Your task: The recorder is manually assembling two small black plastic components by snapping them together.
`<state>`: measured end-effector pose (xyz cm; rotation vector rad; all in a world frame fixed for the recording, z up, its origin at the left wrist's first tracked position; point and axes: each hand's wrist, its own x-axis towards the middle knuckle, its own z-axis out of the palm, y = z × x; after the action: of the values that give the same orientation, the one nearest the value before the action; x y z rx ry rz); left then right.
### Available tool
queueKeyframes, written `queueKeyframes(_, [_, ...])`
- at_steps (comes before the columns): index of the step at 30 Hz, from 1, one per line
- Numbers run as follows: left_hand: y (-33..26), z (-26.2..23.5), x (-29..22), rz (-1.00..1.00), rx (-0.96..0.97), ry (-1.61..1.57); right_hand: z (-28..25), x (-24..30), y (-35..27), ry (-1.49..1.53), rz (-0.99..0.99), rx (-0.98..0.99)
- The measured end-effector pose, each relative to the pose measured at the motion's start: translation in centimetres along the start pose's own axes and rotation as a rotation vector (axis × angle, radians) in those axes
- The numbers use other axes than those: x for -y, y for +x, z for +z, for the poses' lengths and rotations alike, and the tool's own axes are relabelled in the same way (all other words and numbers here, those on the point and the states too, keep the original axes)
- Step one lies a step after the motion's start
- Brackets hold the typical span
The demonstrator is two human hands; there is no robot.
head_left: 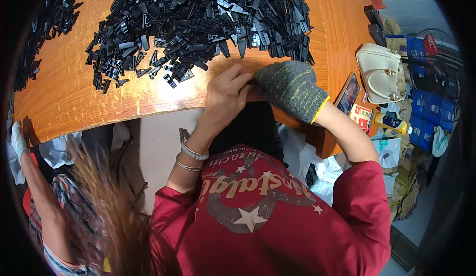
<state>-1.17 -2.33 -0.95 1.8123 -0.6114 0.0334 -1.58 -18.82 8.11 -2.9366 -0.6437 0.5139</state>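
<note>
A large heap of small black plastic pieces covers the far part of the wooden table. Close to the table's front edge, my bare left hand is closed, its thumb and fingers pinched together, with two bracelets at the wrist. My right hand, in a dark grey knitted glove with a yellow cuff, curls closed right beside it. The fingertips of both hands meet; whatever they hold is hidden between them.
Another person's gloved hand is at the table's left edge, near a second black pile. On the right lie a phone, a cream handbag, a red-and-white packet and a bottle of yellow liquid.
</note>
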Motion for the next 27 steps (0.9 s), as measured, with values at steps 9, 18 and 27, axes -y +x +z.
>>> queueKeyframes(9, [-0.6, 0.4, 0.2, 0.053, -0.056, 0.048, 1.4, 0.1, -0.8, 0.008, 0.070, -0.077])
queueKeyframes(18, [-0.9, -4.0, -1.5, -0.539, 0.095, -1.019, 0.9, 2.4, -4.1, 0.800, 0.342, -0.342])
queueKeyframes(27, [-0.4, -1.8, -2.6, -0.646, 0.226, -0.861, 2.6, 2.2, -5.4, 1.325, 0.364, -0.404])
